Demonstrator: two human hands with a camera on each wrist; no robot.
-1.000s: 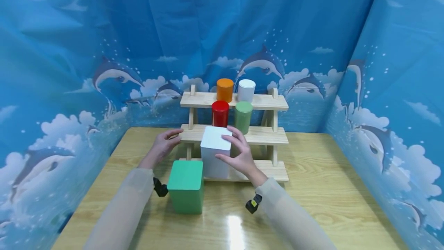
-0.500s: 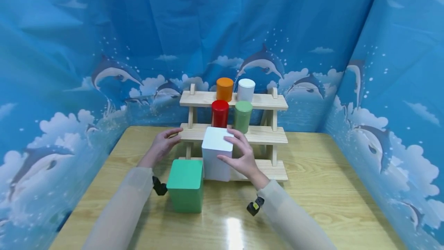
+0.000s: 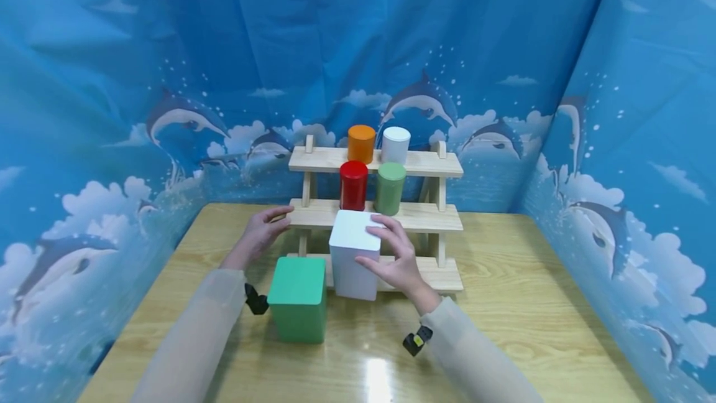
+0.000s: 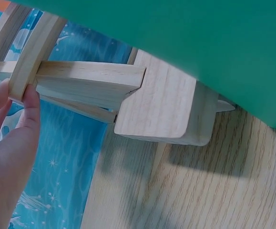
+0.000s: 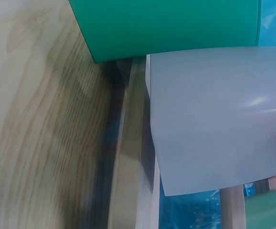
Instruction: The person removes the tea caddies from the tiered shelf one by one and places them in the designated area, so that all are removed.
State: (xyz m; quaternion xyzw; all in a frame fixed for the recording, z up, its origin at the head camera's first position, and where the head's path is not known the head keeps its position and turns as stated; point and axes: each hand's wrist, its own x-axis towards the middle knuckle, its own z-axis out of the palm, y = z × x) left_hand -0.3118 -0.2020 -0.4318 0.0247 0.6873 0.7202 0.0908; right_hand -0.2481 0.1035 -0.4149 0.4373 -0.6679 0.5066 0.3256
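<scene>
My right hand (image 3: 398, 261) grips a white box (image 3: 353, 269) by its right side, thumb on the front and fingers over the top edge. The box overlaps the lowest board of a three-tier wooden display rack (image 3: 427, 219), its bottom slightly tilted and reaching past the board's front edge. In the right wrist view the white box (image 5: 219, 114) hangs over that board, with the hand mostly out of frame. My left hand (image 3: 258, 236) pinches the left end of the middle board between thumb and fingers; the left wrist view shows this pinch on the rack (image 4: 33, 52) closely.
A green box (image 3: 298, 303) stands on the table (image 3: 503, 316) in front of the rack's left part. Orange (image 3: 362, 145) and white (image 3: 396, 145) cylinders stand on the top board, red (image 3: 353, 186) and light green (image 3: 390, 189) ones on the middle. A dolphin-print curtain (image 3: 268, 48) surrounds the table.
My right hand has moved the white box to the right and toward me, its bottom now lower in view. The left hand stays on the rack.
</scene>
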